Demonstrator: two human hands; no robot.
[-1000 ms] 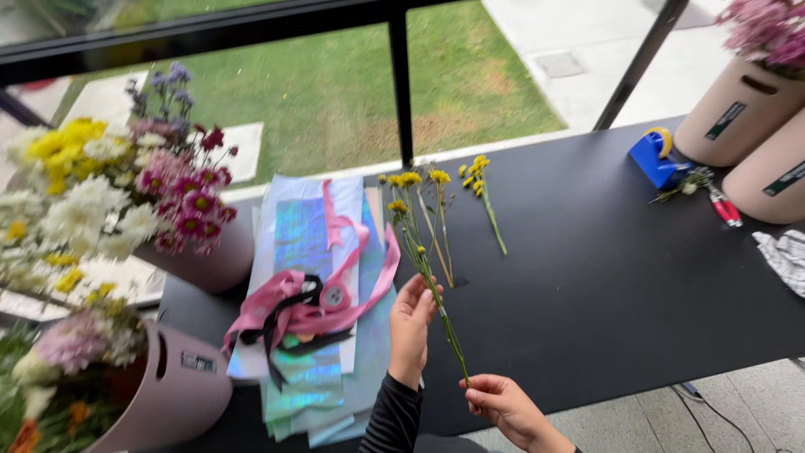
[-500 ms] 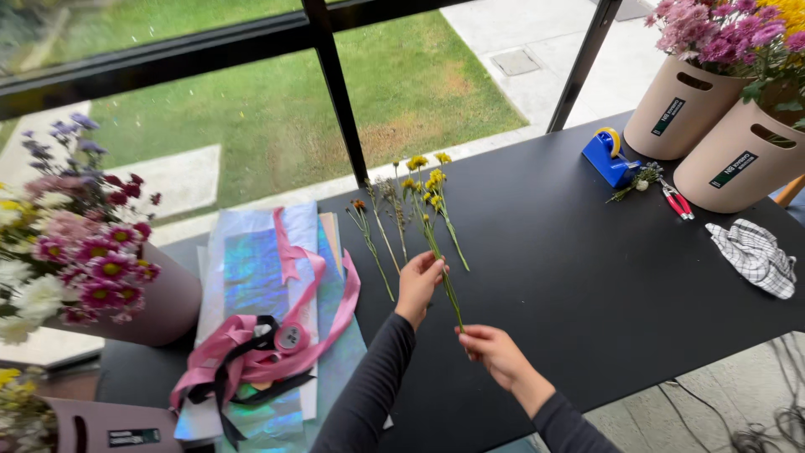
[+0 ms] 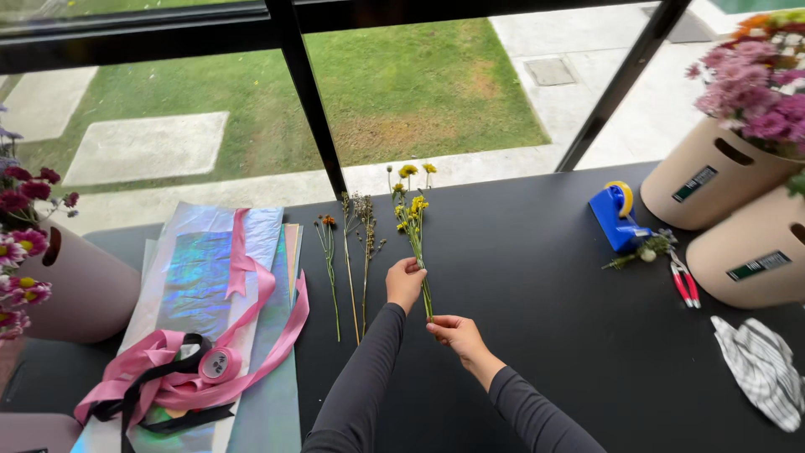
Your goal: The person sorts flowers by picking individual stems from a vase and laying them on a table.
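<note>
Since a moment ago your hands have slid a little toward the middle of the black surface (image 3: 537, 277), and the yellow flower stem (image 3: 417, 243) has come along with them; your view has swung too, so the beige pots now show on the right.

Your left hand (image 3: 406, 283) is pinched shut around the middle of the yellow flower stem, fingers curled close, thumb on top. Your right hand (image 3: 454, 332) is nipped on the bottom end of the same stem, fingers almost closed with only the thin stalk between them. The stem lies low over the surface, its yellow heads pointing away from you toward the window.

I think this stem is very light and thin. It looks bendy and easy to snap, and the little heads could crush. The bare green stalk below the blooms, where you have it now, looks like the safe place to hold.

Just left of the yellow flower stem lie three more thin stems (image 3: 348, 260), side by side and not touching it. Farther left are shiny wrapping sheets (image 3: 197, 285) with a pink ribbon (image 3: 214, 361) on top. Well to the right of the stem sit a blue tape holder (image 3: 616, 220), red-handled snips (image 3: 683, 285), a striped cloth (image 3: 759, 369) and two beige pots (image 3: 713, 180) of pink flowers.
</note>
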